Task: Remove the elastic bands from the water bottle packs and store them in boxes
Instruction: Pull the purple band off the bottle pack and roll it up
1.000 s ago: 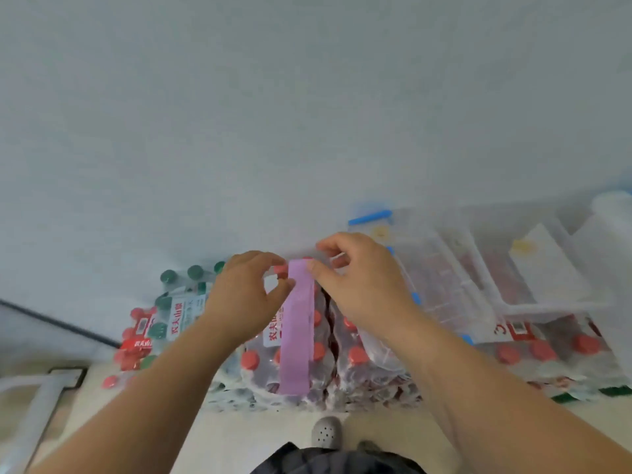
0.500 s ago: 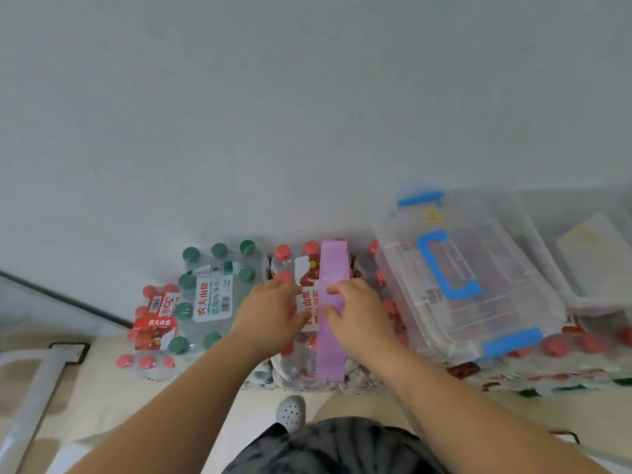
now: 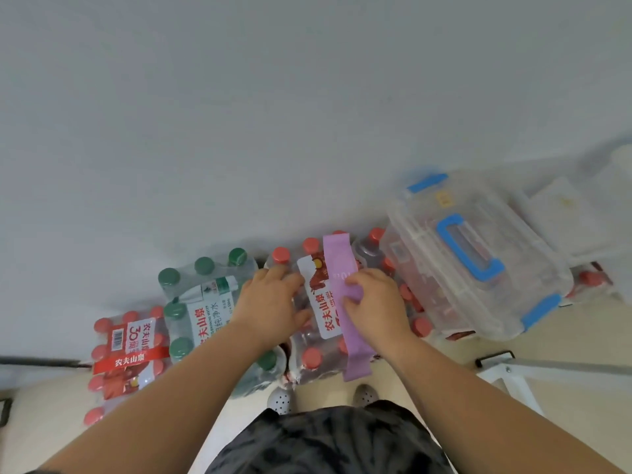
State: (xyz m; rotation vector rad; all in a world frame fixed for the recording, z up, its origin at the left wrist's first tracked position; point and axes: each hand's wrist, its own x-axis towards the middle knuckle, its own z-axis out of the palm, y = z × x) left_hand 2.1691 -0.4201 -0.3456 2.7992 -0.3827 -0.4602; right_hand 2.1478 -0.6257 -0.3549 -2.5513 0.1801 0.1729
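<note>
Left hand point(image 3: 273, 302) spread flat, fingers loosely open, pressing the top of the red-capped bottle pack point(image 3: 318, 309); grips nothing. Right hand point(image 3: 376, 302) curled, fingertips on the purple elastic band point(image 3: 342, 265) wrapped over the pack; true pinch cannot tell. Clear lidded box point(image 3: 478, 268) just right, against the wall. Green-capped pack point(image 3: 205, 302) just left. Open floor point(image 3: 444, 350) near the feet.

I see three bottle packs in a row against the wall: the middle pack point(image 3: 205, 302) sits between the left pack point(image 3: 126, 350) and the right pack point(image 3: 318, 309). A band point(image 3: 345, 302) wraps the right pack. Right of it, a lidded box point(image 3: 478, 265) rests on more packs.
</note>
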